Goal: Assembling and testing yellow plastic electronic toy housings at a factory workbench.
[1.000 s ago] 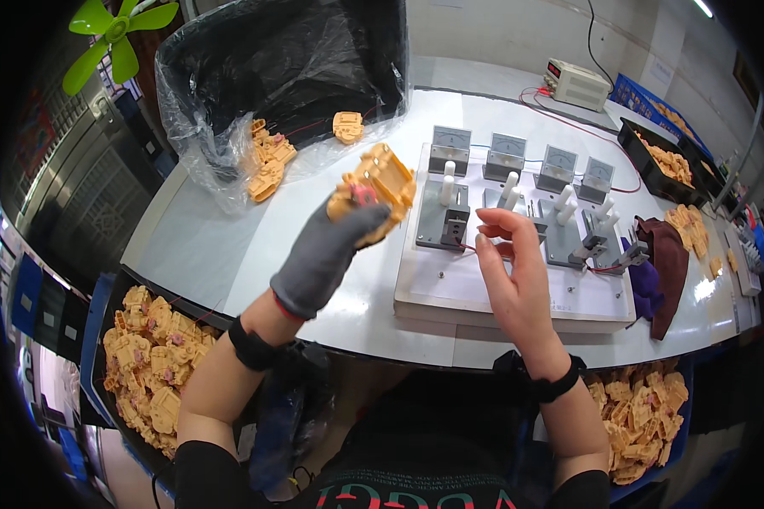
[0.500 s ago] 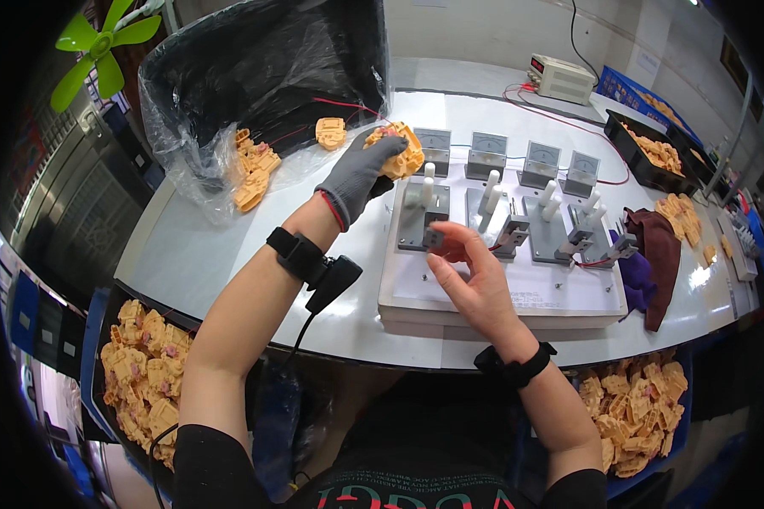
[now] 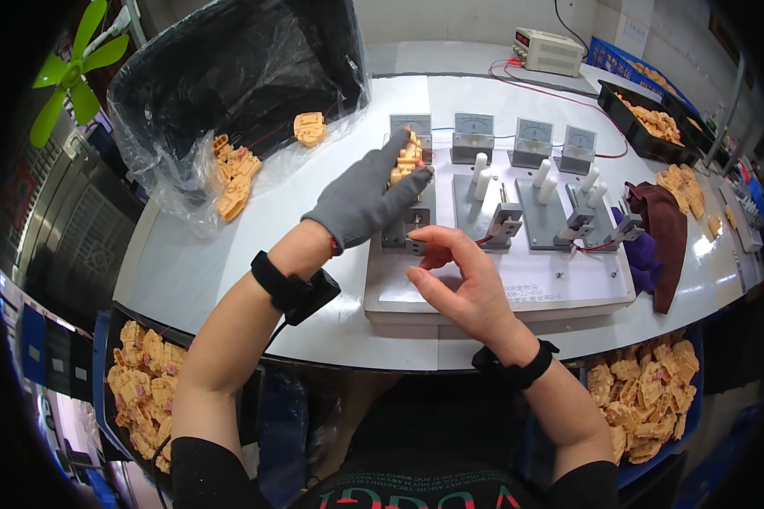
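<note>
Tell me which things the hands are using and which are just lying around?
In use:
- left hand in a grey glove, holding an orange plastic part
- right hand, fingers at the leftmost metal clamp
- white test board

Lying about:
- black bag with orange parts
- dark red cloth
- green fan

open room: bare white table (image 3: 229,254) left of the test board (image 3: 501,293), plus its flat front strip | blocked: four clamp fixtures (image 3: 505,222) and white posts (image 3: 480,174) crowd mid-board, meters (image 3: 473,136) wall the back | left: bag-lined bin (image 3: 229,76), spilled orange parts (image 3: 233,178) | right: dark cloth (image 3: 662,225), parts trays (image 3: 645,110)
</note>
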Tool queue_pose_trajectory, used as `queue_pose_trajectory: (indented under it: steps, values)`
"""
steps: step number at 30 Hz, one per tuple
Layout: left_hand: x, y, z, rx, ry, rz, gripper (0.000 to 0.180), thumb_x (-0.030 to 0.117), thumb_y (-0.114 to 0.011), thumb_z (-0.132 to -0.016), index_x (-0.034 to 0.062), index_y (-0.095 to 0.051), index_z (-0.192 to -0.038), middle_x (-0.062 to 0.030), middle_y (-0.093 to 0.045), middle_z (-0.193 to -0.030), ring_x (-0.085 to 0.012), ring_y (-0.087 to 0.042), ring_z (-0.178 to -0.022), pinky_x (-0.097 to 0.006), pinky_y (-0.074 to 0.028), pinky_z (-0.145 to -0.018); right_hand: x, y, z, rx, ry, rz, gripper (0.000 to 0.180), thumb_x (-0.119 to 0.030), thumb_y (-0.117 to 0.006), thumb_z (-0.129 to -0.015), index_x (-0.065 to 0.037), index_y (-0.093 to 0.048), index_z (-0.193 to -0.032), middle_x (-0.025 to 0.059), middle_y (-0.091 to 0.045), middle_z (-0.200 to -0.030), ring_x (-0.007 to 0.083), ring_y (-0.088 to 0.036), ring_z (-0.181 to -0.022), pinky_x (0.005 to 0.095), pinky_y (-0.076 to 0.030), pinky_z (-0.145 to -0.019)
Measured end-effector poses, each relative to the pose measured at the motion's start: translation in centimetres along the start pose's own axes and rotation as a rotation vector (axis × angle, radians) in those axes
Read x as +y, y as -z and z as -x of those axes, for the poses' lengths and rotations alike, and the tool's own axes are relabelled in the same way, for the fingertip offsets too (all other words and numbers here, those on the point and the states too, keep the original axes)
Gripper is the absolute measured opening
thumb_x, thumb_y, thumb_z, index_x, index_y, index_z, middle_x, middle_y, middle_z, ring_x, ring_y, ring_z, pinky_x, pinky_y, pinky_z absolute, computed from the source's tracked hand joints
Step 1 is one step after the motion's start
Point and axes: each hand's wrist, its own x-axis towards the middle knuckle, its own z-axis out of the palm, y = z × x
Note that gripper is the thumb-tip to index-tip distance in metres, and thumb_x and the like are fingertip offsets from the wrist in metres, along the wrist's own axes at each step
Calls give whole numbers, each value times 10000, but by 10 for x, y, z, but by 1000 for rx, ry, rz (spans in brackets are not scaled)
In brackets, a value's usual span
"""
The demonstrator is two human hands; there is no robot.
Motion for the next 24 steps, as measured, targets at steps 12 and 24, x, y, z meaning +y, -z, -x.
queue_pose_trajectory:
  steps: [12,24]
  values:
    - [-100,43,-19,165,238,1,644,437,-463,-966,56,-320,-1466,-146,-464,-1394,-236,-504,-1172,-305,-417,-967,7,-4,1,149,-56,67,320,-49,-654,-845,-42,-514,-1132,58,-534,-961,157,-538,-868,272,-448,-780]
    - [-194,88,-115,218,627,-675,941,468,-715,-701,173,-286,-1484,-198,-340,-1472,-377,-373,-1335,-415,-362,-1081,2,10,4,13,-326,-196,158,-40,-679,-851,-30,-527,-893,37,-556,-839,99,-551,-739,240,-472,-683]
